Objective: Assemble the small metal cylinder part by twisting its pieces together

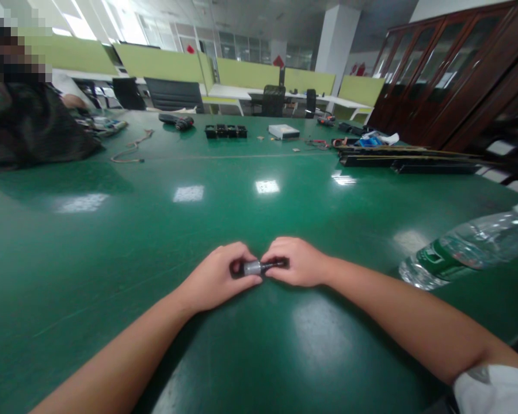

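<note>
A small silver-and-black cylindrical piece (252,268) with a thin dark shaft lies level just above or on the green table (216,218), between my two hands. My left hand (218,276) is curled round its thicker silver end, thumb along the near side and fingers along the far side. With the fingertips and thumb of my right hand (297,261), I pinch the thin dark end. The fingers partly cover both ends, so the exact kind of piece cannot be made out.
A clear plastic bottle with a green label (449,256) lies on its side beyond my right forearm. Toward the far edge are a dark handheld tool (176,121), black block-like parts (225,131), a white box (284,132) and long black strips (371,158). Another person (30,126) is at the left.
</note>
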Motion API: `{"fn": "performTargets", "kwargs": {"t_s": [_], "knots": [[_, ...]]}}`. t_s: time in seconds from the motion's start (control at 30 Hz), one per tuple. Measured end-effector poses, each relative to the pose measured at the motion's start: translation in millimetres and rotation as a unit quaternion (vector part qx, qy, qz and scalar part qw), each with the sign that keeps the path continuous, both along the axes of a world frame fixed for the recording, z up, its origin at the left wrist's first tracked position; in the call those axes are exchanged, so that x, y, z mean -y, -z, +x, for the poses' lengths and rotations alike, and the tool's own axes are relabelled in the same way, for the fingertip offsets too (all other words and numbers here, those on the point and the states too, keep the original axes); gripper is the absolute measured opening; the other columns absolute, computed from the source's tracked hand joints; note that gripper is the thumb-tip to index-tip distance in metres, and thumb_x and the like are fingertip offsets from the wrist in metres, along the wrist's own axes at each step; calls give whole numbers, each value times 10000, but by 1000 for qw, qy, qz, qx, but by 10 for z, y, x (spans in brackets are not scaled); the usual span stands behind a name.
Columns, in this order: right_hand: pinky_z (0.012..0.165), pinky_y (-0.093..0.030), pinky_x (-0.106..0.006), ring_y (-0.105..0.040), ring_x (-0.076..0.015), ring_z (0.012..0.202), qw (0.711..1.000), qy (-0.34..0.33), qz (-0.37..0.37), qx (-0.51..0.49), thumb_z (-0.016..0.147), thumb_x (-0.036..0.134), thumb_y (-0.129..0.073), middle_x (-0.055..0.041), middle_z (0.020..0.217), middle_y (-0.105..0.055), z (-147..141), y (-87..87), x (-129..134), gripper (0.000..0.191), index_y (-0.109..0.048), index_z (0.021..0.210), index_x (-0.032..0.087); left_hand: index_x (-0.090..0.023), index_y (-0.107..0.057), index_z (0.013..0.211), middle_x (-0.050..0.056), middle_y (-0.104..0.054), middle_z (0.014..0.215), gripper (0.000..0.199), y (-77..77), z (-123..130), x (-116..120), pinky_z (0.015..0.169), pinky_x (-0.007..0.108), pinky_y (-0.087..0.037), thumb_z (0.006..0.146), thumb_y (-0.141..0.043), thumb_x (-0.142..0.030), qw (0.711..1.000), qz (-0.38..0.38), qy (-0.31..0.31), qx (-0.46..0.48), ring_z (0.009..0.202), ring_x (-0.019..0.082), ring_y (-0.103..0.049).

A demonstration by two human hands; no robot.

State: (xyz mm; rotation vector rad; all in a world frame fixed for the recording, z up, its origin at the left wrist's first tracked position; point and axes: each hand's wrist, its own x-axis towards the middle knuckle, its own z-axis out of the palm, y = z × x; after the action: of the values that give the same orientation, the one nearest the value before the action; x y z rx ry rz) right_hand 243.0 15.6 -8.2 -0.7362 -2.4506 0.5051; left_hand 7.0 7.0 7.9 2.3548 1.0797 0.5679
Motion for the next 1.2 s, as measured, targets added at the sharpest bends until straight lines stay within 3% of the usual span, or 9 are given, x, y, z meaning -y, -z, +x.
{"fn": "performTargets", "kwargs": {"t_s": [1.2], "knots": [[728, -473, -262, -615, -157, 758, 1000, 10, -20, -7, 797, 174, -701, -41, 820, -690, 22, -19, -7, 120, -717, 915, 157, -193, -659, 876, -9, -605, 723, 254, -29, 32, 20, 600, 257, -386, 819, -677, -440, 999, -15, -24, -14, 659, 160, -557]]}}
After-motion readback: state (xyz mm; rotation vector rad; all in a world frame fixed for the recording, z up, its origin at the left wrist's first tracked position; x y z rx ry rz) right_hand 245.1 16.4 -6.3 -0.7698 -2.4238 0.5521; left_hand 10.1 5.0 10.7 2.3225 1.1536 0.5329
